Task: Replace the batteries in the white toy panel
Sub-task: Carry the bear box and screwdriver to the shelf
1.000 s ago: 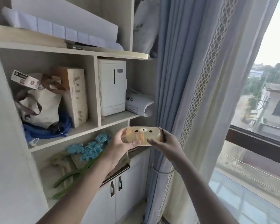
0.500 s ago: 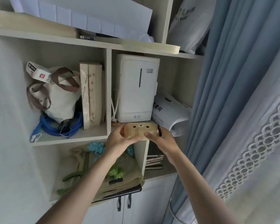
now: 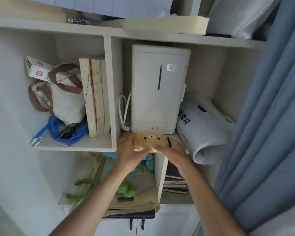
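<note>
Both hands — left hand [image 3: 129,155], right hand [image 3: 173,153] — grip the tan bear-face case [image 3: 151,142] from either end.

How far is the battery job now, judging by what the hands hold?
Nothing looks done: no batteries and no white toy panel are visible. In hand: the left hand and right hand both grip a tan bear-face case, closed, at the shelf edge before a white appliance. Left: seemingly every step.
</note>
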`<state>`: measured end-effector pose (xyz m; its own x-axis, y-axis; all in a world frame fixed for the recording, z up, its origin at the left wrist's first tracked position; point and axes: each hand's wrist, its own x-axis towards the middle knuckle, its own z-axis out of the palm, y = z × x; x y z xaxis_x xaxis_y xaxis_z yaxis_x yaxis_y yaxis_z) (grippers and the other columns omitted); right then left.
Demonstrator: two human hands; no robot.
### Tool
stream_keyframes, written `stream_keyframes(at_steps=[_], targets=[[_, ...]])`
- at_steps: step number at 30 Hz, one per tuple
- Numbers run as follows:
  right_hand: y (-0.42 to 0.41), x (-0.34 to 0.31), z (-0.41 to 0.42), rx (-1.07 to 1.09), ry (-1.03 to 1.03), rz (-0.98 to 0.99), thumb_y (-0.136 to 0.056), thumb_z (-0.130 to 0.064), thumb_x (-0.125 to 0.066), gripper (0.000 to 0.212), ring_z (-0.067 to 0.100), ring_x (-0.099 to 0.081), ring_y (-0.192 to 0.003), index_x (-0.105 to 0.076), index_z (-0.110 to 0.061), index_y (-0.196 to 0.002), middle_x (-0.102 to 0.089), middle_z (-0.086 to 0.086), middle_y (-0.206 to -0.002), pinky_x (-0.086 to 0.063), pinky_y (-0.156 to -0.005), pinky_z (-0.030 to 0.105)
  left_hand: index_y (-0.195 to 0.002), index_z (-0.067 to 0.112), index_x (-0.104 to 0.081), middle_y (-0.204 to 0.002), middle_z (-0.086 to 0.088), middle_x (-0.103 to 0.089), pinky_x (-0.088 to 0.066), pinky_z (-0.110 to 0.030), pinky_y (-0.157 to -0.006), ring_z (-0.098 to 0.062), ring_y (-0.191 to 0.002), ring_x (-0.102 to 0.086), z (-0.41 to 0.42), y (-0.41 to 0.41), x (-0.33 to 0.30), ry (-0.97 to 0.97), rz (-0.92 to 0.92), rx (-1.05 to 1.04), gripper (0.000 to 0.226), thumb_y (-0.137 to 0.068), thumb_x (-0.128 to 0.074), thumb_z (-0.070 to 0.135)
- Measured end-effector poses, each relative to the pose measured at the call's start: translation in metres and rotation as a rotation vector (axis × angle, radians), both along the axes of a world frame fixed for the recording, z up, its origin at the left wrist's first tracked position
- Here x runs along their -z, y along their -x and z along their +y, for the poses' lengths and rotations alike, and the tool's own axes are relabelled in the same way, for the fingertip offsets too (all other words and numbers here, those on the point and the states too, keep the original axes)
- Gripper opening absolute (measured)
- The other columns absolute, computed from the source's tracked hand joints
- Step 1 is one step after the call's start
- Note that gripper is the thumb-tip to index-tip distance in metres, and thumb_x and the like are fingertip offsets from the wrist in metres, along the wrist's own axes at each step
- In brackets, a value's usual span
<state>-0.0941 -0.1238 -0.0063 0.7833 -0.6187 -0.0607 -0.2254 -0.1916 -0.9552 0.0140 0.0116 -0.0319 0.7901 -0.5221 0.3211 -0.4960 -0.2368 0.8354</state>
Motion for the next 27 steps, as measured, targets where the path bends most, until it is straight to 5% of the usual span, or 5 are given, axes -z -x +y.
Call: stream_keyframes(at_steps=[5,13,18,21,27], targets=[[-0.003,-0.011,-0.016,-0.138,0.040,0.085,-0.079,-0.035,-0.082,0.017,-0.002,-0.060,-0.072,-0.066,-0.035,-0.081,-0.073,-0.013,-0.090,-0.048,-0.064,0.018,-0.101,0.030,-0.063,-0.094,0.013,-0.072,-0.059,-0.043,-0.082,-0.008,-0.090,-0.069,-0.009,-0.003,-0.001,-0.069,-0.016,-0.047,0.053,-0.063,-0.076,0.065],[-0.012,0.000,-0.026,-0.090,-0.041,0.031,-0.074,0.005,-0.079,0.035,0.008,-0.056,-0.063,-0.068,-0.012,-0.103,-0.066,0.002,-0.086,-0.046,-0.052,0.020,-0.111,0.032,-0.062,-0.101,0.017,-0.072,-0.054,-0.034,-0.087,-0.009,-0.098,-0.067,-0.011,-0.002,-0.001,-0.072,-0.070,-0.071,0.037,-0.080,-0.075,0.050],[-0.008,0.013,-0.029,-0.020,-0.044,-0.035,-0.073,0.009,-0.078,0.059,0.011,-0.060,-0.103,-0.051,-0.012,-0.120,-0.053,-0.007,-0.112,-0.058,-0.089,0.028,-0.122,0.029,-0.061,-0.107,0.018,-0.071,-0.054,-0.035,-0.095,-0.006,-0.101,-0.066,-0.011,-0.005,0.002,-0.053,-0.089,-0.063,0.046,-0.080,-0.079,0.041],[-0.005,0.020,-0.028,-0.053,-0.051,-0.112,-0.077,0.012,-0.075,0.068,-0.005,-0.053,-0.098,-0.052,-0.014,-0.135,-0.055,-0.016,-0.116,-0.050,-0.079,0.010,-0.118,0.030,-0.060,-0.103,0.018,-0.071,-0.056,-0.038,-0.093,-0.005,-0.097,-0.067,-0.009,-0.008,0.004,-0.043,-0.106,-0.061,0.046,-0.078,-0.077,0.046],[-0.010,0.030,-0.019,0.064,-0.250,-0.294,-0.079,0.030,-0.059,0.092,0.008,-0.050,-0.123,-0.034,-0.017,-0.155,-0.035,0.009,-0.157,-0.057,-0.094,0.050,-0.121,0.029,-0.060,-0.108,0.015,-0.072,-0.056,-0.039,-0.092,-0.009,-0.100,-0.068,-0.007,-0.013,0.010,-0.018,-0.104,-0.041,0.058,-0.073,-0.074,0.058]])
